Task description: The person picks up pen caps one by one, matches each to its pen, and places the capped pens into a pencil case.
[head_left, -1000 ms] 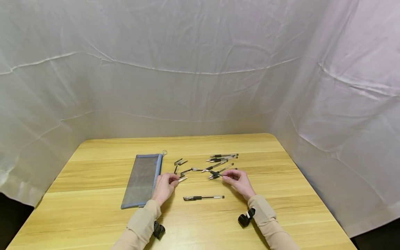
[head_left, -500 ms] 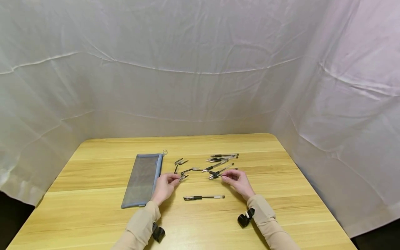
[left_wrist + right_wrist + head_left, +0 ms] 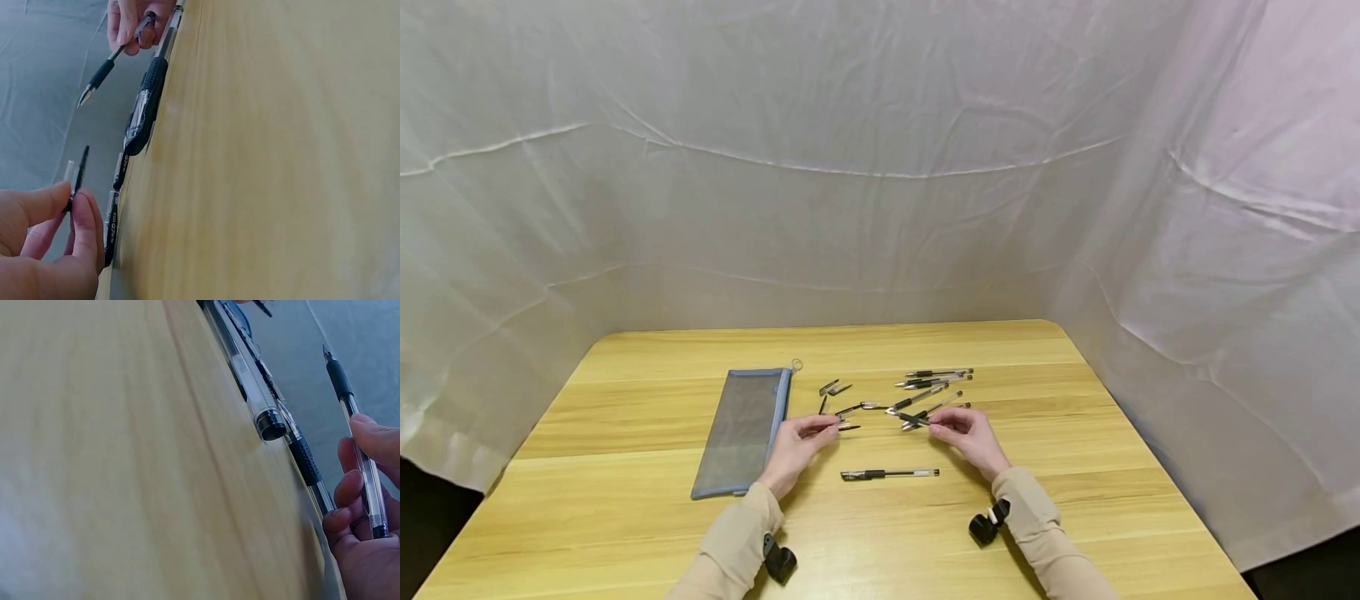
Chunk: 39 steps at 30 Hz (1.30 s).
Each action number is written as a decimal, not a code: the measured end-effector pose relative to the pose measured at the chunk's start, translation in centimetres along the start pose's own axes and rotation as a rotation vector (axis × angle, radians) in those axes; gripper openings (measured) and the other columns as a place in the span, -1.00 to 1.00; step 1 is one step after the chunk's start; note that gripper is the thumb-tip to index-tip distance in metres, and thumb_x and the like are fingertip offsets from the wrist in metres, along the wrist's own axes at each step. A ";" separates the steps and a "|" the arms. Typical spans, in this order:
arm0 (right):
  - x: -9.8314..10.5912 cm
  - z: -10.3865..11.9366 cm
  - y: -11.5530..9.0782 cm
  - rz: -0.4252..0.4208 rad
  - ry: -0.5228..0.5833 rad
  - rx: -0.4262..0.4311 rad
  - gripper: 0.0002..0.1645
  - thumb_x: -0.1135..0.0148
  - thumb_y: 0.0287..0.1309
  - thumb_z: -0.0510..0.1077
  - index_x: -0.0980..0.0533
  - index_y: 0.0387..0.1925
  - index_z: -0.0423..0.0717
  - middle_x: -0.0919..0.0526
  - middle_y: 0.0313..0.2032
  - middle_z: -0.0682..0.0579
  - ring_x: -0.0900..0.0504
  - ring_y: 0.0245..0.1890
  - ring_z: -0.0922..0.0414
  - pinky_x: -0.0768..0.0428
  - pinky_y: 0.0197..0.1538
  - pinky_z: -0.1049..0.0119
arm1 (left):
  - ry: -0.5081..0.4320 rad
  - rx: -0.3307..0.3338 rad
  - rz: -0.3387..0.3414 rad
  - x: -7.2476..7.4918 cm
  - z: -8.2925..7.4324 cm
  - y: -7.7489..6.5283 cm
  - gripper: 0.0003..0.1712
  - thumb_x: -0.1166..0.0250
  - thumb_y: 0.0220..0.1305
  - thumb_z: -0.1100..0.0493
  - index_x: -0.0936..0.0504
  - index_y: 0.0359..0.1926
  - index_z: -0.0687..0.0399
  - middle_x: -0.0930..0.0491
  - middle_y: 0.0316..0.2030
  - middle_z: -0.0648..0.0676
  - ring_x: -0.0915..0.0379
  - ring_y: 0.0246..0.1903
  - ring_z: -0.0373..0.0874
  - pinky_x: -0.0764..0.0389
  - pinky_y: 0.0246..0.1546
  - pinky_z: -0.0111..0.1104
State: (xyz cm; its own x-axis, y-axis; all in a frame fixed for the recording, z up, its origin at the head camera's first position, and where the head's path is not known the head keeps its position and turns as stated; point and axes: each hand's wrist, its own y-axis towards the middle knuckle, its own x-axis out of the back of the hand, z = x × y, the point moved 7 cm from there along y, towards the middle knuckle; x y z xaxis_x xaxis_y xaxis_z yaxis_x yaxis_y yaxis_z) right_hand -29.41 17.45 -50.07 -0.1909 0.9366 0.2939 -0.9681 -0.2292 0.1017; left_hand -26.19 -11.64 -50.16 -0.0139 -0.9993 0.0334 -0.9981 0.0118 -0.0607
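Note:
Between thumb and fingertips my left hand point(image 3: 796, 450) pinches a clear-and-black pen cap point(image 3: 80, 172), raised off the table in the left wrist view. My right hand point(image 3: 973, 437) holds an uncapped gel pen point(image 3: 340, 381) by its clear barrel; the metal tip and black grip point toward the left hand. Cap and pen are apart. A capped gel pen point(image 3: 887, 475) lies crosswise on the table, nearer the person than both hands. Several loose pen caps point(image 3: 871, 406) lie just beyond the left hand. Past the right hand are several uncapped pens point(image 3: 938, 373), some overlapping.
A grey mesh zip pouch point(image 3: 737, 433) with blue edging lies flat left of the left hand, its ring at the far corner. The wooden table point(image 3: 1075, 517) is bounded by pale curtains point(image 3: 850, 208) at the back and sides.
The left hand has picked up the cap and turned it between its fingers, shifting slightly right. The right hand keeps its pen, with hardly any movement.

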 end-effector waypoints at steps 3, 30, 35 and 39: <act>-0.3 -0.1 0.1 0.019 -0.009 -0.003 -0.69 -0.41 0.14 -0.27 -0.64 -0.09 -0.37 -0.68 -0.09 -0.34 -0.62 -0.28 0.33 -0.61 -0.09 0.51 | -0.080 0.039 -0.004 -0.1 0.3 0.1 -0.67 -0.36 0.26 0.37 -0.65 0.03 0.43 -0.70 -0.05 0.29 -0.67 -0.21 -0.17 -0.69 -0.10 -0.45; -2.3 0.2 -0.2 0.188 0.000 0.044 -0.69 -0.39 0.18 -0.24 -0.63 -0.10 -0.39 -0.76 -0.21 0.04 -0.65 -0.28 0.34 -0.63 -0.13 0.48 | -0.104 0.018 0.121 -1.4 0.0 -0.2 -0.58 -0.40 0.21 0.37 -0.59 0.04 0.58 -0.77 -0.25 0.03 -0.67 -0.30 -0.29 -0.70 -0.15 -0.50; -2.5 0.2 -0.1 0.202 -0.003 0.032 -0.69 -0.38 0.19 -0.24 -0.64 -0.09 -0.39 -0.75 -0.17 -0.17 -0.65 -0.28 0.34 -0.63 -0.12 0.49 | -0.094 0.036 0.143 -1.7 0.2 -0.2 -0.56 -0.40 0.22 0.36 -0.58 0.07 0.57 -0.77 -0.21 0.08 -0.67 -0.29 -0.31 -0.70 -0.12 -0.49; -2.6 0.4 -0.1 0.208 0.001 0.049 -0.70 -0.38 0.19 -0.26 -0.64 -0.10 -0.40 -0.76 -0.18 -0.14 -0.66 -0.28 0.34 -0.64 -0.12 0.49 | -0.084 0.032 0.151 -1.9 0.1 -0.1 -0.57 -0.41 0.22 0.35 -0.60 0.06 0.54 -0.78 -0.18 0.11 -0.68 -0.29 -0.30 -0.71 -0.11 -0.48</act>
State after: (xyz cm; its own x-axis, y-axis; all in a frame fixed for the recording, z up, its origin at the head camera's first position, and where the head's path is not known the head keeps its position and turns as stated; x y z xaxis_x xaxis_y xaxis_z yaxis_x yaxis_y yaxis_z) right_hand -28.72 14.92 -50.46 -0.3859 0.8681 0.3122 -0.8988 -0.4300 0.0848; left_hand -26.01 -9.79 -50.35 -0.1572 -0.9856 -0.0623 -0.9826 0.1625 -0.0905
